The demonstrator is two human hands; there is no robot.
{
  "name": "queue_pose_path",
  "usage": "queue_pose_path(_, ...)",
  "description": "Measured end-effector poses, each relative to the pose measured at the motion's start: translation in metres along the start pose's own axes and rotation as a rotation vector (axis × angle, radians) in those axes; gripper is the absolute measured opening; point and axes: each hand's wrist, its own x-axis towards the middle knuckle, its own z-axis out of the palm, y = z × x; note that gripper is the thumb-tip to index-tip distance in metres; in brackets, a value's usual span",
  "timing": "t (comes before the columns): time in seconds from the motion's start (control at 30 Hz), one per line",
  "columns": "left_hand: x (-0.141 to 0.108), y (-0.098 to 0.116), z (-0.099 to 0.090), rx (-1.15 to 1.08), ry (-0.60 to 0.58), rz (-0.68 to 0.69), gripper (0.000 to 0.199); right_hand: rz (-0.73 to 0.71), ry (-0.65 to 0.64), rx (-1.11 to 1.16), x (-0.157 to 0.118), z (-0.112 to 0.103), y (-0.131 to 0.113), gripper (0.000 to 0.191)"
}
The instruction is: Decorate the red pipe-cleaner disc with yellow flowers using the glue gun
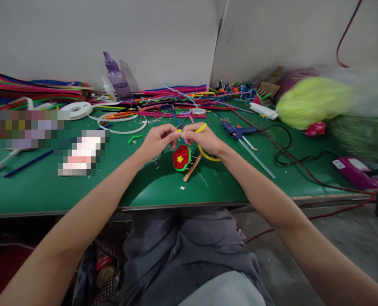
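Above the middle of the table, my left hand (161, 139) and my right hand (202, 137) meet fingertip to fingertip, both in a pinch. A yellow pipe cleaner (208, 156) curves around my right hand, and a bit of yellow shows between the fingertips. Just under the fingers is a round red flower (181, 158) with a green rim and a yellow star-shaped centre. Behind the fingers a blue pipe cleaner (175, 117) sticks up. How these pieces join is hidden by my fingers.
A blue glue gun (235, 128) with its cord lies right of my hands, near a purple power strip (361, 172). Bundles of coloured pipe cleaners (42, 91), a purple bottle (119, 78) and a white tape roll (77, 110) line the back. A wooden stick (193, 168) lies below the hands.
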Motion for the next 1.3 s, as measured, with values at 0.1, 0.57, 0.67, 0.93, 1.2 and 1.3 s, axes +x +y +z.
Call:
queue_pose_path(0.1,-0.001,-0.006,0.002,0.024,0.095,0.018,0.030,0.021,0.017,0.048,0.001,0.000,0.002,0.027)
queue_pose_path(0.57,-0.006,-0.010,0.008,0.381,0.302,0.310,0.021,0.104,0.023,0.051,-0.001,-0.002,0.002,0.025)
queue_pose_path(0.67,-0.004,-0.010,0.008,0.334,0.299,0.249,0.022,0.092,0.030,0.021,0.000,-0.004,0.001,0.025)
queue_pose_path(0.93,-0.001,-0.016,0.010,0.280,0.282,0.176,0.026,0.076,0.036,-0.058,-0.001,-0.003,-0.003,0.024)
queue_pose_path(1.2,-0.005,-0.011,0.006,0.508,0.276,0.308,0.015,0.066,0.003,-0.096,-0.003,-0.003,-0.005,0.027)
queue_pose_path(1.3,-0.005,-0.011,0.003,0.584,0.301,0.425,0.012,0.046,0.020,-0.145,-0.004,-0.003,-0.005,0.022)
